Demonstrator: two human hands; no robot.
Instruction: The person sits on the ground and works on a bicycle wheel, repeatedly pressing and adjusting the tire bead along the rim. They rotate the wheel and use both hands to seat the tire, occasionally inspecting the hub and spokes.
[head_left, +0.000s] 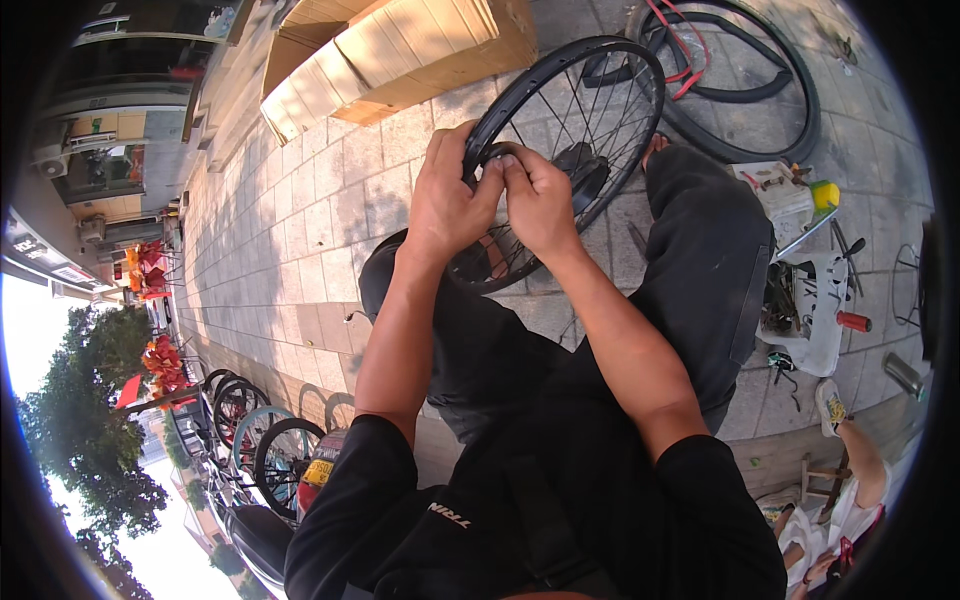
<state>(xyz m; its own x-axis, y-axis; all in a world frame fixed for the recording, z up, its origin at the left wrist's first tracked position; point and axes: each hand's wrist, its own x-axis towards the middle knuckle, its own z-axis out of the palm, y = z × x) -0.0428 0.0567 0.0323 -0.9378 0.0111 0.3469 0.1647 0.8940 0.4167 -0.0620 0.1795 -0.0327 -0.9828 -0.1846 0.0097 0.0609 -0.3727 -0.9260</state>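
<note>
A black spoked bicycle wheel (506, 92) leans between my legs, with no tyre visible on its upper rim. My left hand (452, 192) is closed around the near left side of the rim, its thumb pressed toward the wheel's inside. Beside it, my right hand (540, 200) pinches at the same spot, thumb and fingers together. A short, dark curved piece shows just above the thumbs; I cannot tell whether it is a strip or part of the rim. The dark hub (580, 172) lies behind my right hand, amid the spokes.
An open cardboard box (400, 60) stands beyond the wheel. A tyre (812, 110) with a black tube and red strip lies at the far right. Nearer right are a white tool tray (822, 335), a yellow cup (825, 195) and a seated person (850, 500). Parked bicycles (285, 455) line the left.
</note>
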